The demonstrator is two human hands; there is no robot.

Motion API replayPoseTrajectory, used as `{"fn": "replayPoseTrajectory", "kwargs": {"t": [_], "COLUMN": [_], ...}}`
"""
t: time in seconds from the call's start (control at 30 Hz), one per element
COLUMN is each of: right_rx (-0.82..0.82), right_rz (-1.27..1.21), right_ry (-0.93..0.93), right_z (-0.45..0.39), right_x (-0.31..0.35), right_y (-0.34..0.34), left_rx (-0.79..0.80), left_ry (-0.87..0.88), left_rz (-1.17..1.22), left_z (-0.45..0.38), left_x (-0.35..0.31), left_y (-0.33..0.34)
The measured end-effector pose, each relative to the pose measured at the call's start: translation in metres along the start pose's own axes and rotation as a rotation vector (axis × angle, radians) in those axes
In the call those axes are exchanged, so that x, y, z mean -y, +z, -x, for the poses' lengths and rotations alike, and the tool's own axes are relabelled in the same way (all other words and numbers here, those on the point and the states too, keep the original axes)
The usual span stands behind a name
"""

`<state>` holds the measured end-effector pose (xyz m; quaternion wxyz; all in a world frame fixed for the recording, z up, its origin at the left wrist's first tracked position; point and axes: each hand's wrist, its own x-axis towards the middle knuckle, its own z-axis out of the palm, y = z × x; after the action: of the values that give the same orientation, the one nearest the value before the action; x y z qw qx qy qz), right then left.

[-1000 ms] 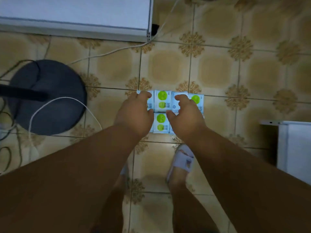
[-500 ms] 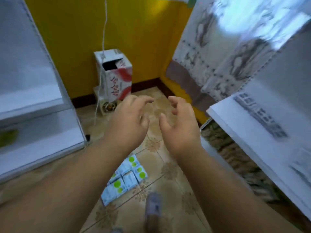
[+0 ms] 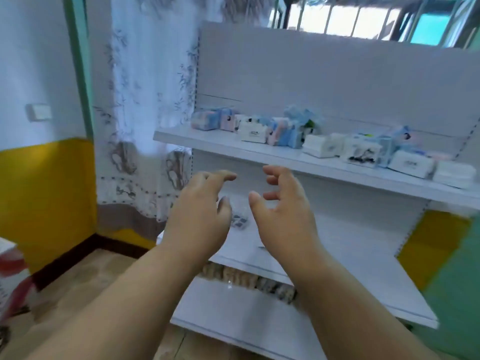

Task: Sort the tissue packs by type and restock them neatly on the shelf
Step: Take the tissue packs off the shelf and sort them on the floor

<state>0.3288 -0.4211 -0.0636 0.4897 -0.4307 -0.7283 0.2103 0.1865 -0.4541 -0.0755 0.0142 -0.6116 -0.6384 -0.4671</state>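
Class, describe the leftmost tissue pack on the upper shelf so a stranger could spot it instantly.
Find the white shelf unit under the barred window. On its upper shelf, the pack nearest the left end is pink and blue, unlike the white packs further right.

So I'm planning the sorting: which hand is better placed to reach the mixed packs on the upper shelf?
Right hand, probably: both hands are empty, but it hangs nearer the tissue packs, which sit toward the right.
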Motion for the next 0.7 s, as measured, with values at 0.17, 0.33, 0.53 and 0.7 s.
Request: {"fn": "replayPoseTrajectory", "kwargs": {"t": [0.17, 0.33, 0.53, 0.7], "right_rx": [-0.090, -0.130, -0.151, -0.201], "right_rz": [0.028, 0.018, 0.045, 0.076], "right_ry": [0.035, 0.081, 0.110, 0.138], "right_z": [-0.001, -0.016, -0.058, -0.113], "right_x": [-0.037, -0.063, -0.082, -0.098], "right_y": [-0.106, -0.147, -0.140, -0.112], "left_rx": [0.049, 0.078, 0.093, 0.096], "left_ry": [0.084, 0.136, 0.166, 0.204], "left_rz": [0.107, 0.120, 0.147, 0.182], "left_z": [0.000, -0.019, -0.063, -0.121], "left_x": [-0.090, -0.129, -0.129, -0.103], "left_y": [0.066, 0.103, 0.136, 0.153]}}
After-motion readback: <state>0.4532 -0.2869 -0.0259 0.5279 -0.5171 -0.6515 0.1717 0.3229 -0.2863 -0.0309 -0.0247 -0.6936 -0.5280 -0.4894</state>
